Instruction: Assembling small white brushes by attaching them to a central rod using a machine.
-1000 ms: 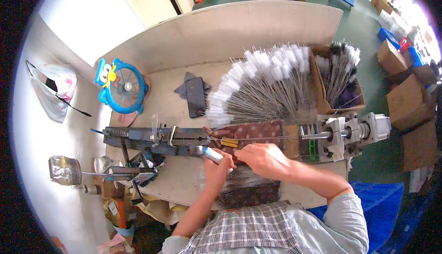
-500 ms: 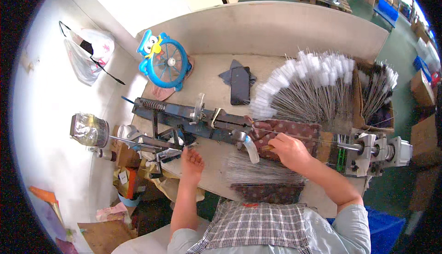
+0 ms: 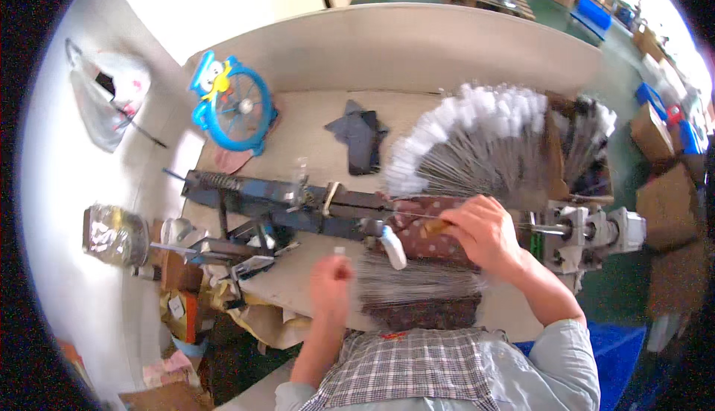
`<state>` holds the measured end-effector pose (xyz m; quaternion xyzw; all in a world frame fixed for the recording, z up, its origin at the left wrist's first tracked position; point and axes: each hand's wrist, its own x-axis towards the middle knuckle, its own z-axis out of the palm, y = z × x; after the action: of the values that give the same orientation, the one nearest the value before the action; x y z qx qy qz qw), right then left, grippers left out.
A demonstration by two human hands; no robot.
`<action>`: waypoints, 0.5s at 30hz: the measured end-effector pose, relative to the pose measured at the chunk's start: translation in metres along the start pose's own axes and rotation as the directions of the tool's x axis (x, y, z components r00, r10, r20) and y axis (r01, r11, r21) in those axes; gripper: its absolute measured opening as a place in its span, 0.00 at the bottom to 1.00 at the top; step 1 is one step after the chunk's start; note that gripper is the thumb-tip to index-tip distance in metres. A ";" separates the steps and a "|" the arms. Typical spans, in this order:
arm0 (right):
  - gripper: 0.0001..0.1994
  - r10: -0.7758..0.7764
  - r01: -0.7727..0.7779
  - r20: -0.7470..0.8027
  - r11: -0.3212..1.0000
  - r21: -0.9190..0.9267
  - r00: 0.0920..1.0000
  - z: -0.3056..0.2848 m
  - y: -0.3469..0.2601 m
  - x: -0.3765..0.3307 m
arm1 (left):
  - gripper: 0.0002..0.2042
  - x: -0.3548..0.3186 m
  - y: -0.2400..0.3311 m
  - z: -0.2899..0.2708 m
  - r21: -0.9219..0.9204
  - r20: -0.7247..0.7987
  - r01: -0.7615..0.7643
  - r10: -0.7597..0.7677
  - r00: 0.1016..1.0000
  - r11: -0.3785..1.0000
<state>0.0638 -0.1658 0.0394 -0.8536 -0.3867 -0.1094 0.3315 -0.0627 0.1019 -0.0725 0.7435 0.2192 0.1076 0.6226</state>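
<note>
My right hand is closed round a short yellowish-brown piece, perhaps a handle, above a dotted brown cloth. A thin wire runs from the dark metal rail toward that hand. My left hand, smeared by motion, is closed in front of the rail, with a small white piece at its fingertips. Between the hands lies a bundle of thin straight wires. A white curved nozzle-like part juts from the rail's right end.
White-tipped wire brushes fan out at the back right, beside a carton of dark brushes. A motor-like spindle stands at the right. A blue toy-shaped fan and a phone are farther back. A lever mechanism sits left.
My left hand has left the lever mechanism and moved right, its fingers now closed with a white piece at the tips. My right hand has shifted slightly right along the wire. The view has turned slightly.
</note>
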 end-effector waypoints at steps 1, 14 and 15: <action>0.10 0.009 -0.011 -0.056 0.999 -0.039 0.998 -0.002 0.006 0.002 | 0.06 -0.013 0.031 0.035 -0.286 0.100 0.151 -0.128 0.987 0.946; 0.09 0.226 -0.231 0.059 0.885 0.405 0.972 -0.021 0.026 -0.018 | 0.09 -0.001 0.067 0.155 -0.500 0.321 0.138 0.035 0.946 0.855; 0.09 0.168 -0.176 0.055 0.929 0.326 0.984 -0.023 0.025 -0.015 | 0.09 -0.001 0.067 0.153 -0.496 0.313 0.134 0.032 0.949 0.858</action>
<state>0.0735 -0.2015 0.0380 -0.8182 -0.3274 -0.0028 0.4726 0.0153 -0.0422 -0.0384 0.5531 0.1022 0.0271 0.8264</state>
